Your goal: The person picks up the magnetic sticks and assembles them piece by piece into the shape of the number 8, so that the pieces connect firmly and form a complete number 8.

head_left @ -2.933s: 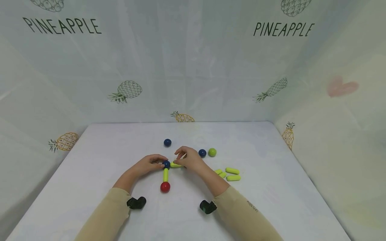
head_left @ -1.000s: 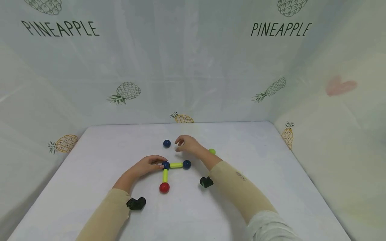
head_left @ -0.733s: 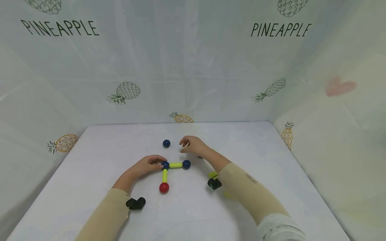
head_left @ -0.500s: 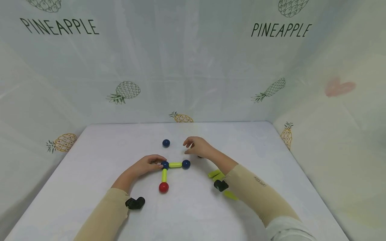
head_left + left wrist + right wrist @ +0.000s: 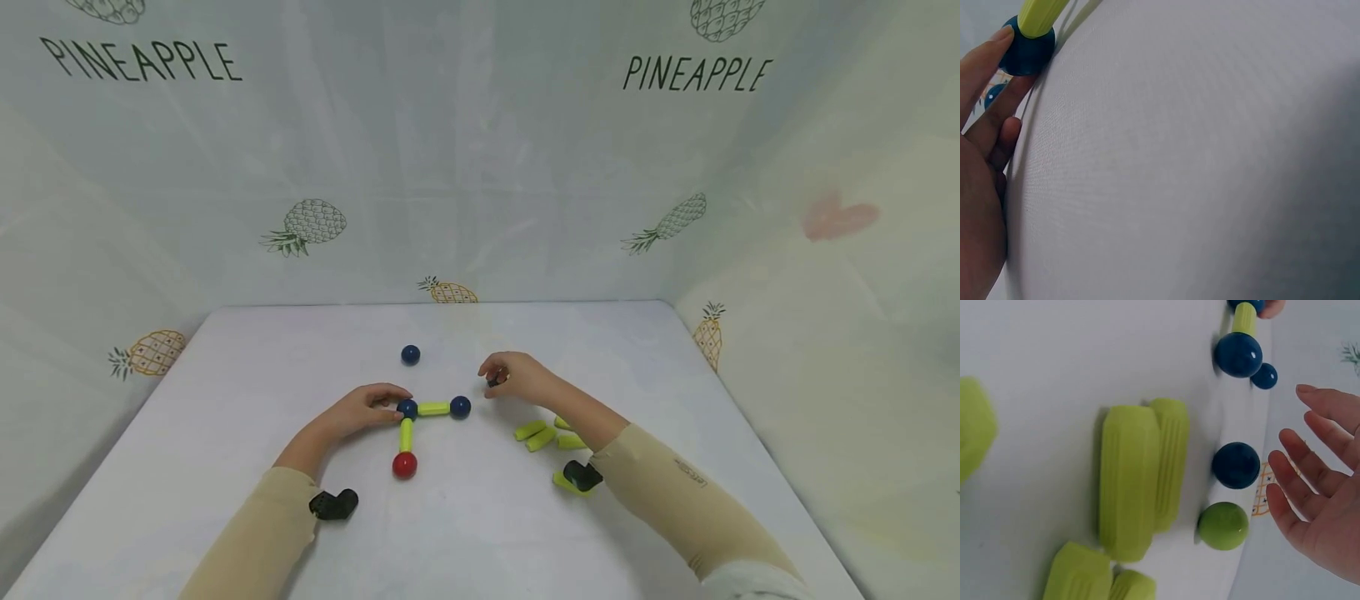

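My left hand (image 5: 360, 412) pinches a blue ball (image 5: 407, 409) between thumb and fingers. From that ball a yellow-green rod (image 5: 433, 409) runs right to a second blue ball (image 5: 461, 407). Another such rod (image 5: 406, 435) points toward the near side, ending at a red ball (image 5: 405, 465), so the joined pieces form a corner. My right hand (image 5: 519, 377) is over the table with relaxed fingers, holding nothing. In the right wrist view it hovers apart from a loose blue ball (image 5: 1236, 465) and a green ball (image 5: 1224, 525); the green one is hidden in the head view.
Several loose yellow-green rods (image 5: 531, 430) lie below my right forearm, partly covered by it. One more blue ball (image 5: 410, 355) sits farther back on the white table (image 5: 300, 333). A pineapple-print cloth (image 5: 480, 167) hangs behind the table.
My right hand let go of the joined pieces, went toward the back, then moved right to the loose blue ball. A blue ball now shows at the rod's right end. My left hand kept its hold.
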Tool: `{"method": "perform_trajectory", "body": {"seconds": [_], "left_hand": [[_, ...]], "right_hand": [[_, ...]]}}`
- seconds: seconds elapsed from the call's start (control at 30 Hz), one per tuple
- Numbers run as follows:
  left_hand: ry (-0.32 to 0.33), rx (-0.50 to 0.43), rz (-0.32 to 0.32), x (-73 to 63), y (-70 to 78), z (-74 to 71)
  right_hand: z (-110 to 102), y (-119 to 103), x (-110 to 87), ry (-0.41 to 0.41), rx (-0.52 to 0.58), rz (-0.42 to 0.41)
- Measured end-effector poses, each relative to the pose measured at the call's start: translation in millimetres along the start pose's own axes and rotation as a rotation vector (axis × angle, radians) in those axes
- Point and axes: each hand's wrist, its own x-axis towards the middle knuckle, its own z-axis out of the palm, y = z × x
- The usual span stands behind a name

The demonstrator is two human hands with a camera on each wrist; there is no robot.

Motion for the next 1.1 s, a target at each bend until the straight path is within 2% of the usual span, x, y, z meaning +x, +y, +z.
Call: {"method": "perform_trajectory", "body": {"seconds": [0.5,0.97,1.1], "left_hand": [[0.009,0.014,0.006,-0.8,0.0,0.0],[0.011,0.038,0.023,0.4,-1.4,0.6],[0.009,0.038,0.018,1.6,-1.5,-0.2]], "right_hand": [[-6,13,-43.9,-0.044,-0.016,-0.021],[-9,21,-79.3,-0.112,-0.044,0.053],[-7,26,-88.1,-0.131,-0.054,0.024]]}}
